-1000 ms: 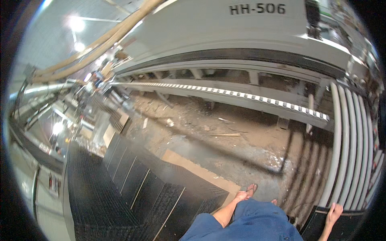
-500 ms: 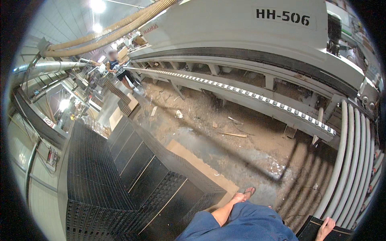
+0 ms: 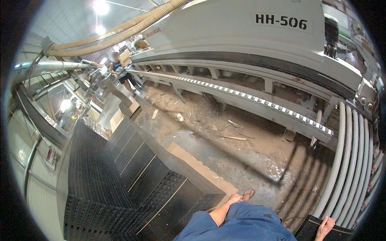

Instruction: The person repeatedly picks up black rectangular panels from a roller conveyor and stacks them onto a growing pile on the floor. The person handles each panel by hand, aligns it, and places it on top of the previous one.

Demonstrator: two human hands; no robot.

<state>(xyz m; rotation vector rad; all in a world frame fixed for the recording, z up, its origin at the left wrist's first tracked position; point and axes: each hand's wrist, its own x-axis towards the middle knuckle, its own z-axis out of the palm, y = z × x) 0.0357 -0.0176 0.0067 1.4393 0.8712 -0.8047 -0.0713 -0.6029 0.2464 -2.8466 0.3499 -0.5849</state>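
At the lower right, my right hand point(image 3: 325, 228) is closed over the edge of a black panel point(image 3: 309, 227) with a pale brown edge line. This panel lies at the near end of several grey rollers point(image 3: 342, 160); its lower part runs out of the picture. My left hand point(image 3: 235, 197) hangs low in front of my blue clothing, close to my sandalled foot point(image 3: 249, 195). Its fingers are too small to make out, and I see nothing held in it. Left of it stand tall stacks of black panels point(image 3: 161, 197) with rows of holes along their edges.
A long grey machine point(image 3: 241, 36) with a white-and-black toothed track point(image 3: 241, 94) runs along the far side. Brown board point(image 3: 201, 164) borders the stacks. Wood scraps point(image 3: 234, 138) and dust litter the floor. Another person point(image 3: 117, 70) stands far off by the machine's end.
My left hand has shifted slightly left, apart from the foot. My right hand stays on the black panel. The whole view has tilted a little.
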